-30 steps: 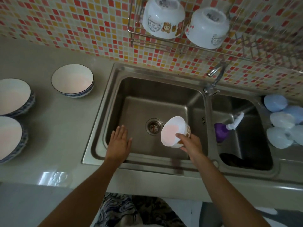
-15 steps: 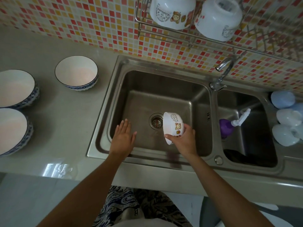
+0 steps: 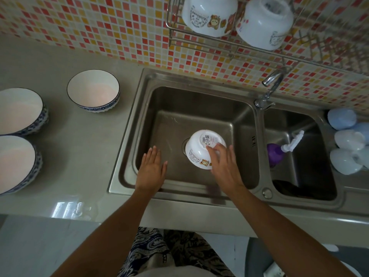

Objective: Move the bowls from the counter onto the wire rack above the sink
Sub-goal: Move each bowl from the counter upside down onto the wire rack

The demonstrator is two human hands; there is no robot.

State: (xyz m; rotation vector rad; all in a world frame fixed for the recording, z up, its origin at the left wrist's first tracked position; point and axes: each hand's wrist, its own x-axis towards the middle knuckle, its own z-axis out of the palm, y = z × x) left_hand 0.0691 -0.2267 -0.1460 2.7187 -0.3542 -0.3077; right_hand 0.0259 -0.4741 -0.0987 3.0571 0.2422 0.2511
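Note:
My right hand point(image 3: 225, 164) grips a small white cartoon-print bowl point(image 3: 201, 150), turned upside down over the left sink basin point(image 3: 199, 108). My left hand point(image 3: 150, 169) rests flat and open on the basin's front edge. Three blue-patterned bowls stand upright on the counter: one near the sink point(image 3: 93, 90), two at the far left point(image 3: 20, 110) point(image 3: 16, 162). Two white bowls point(image 3: 208, 15) point(image 3: 263, 23) sit upside down on the wire rack point(image 3: 201, 42) on the tiled wall.
A tap point(image 3: 269, 86) rises between the two basins. The right basin holds a purple spray bottle point(image 3: 279, 152) and a dark cloth point(image 3: 289, 188). Several pale blue and white cups point(image 3: 345, 140) lie on the right drainboard.
My right hand has turned the white bowl from mouth-sideways to fully upside down over the drain. The left hand has stayed on the sink edge.

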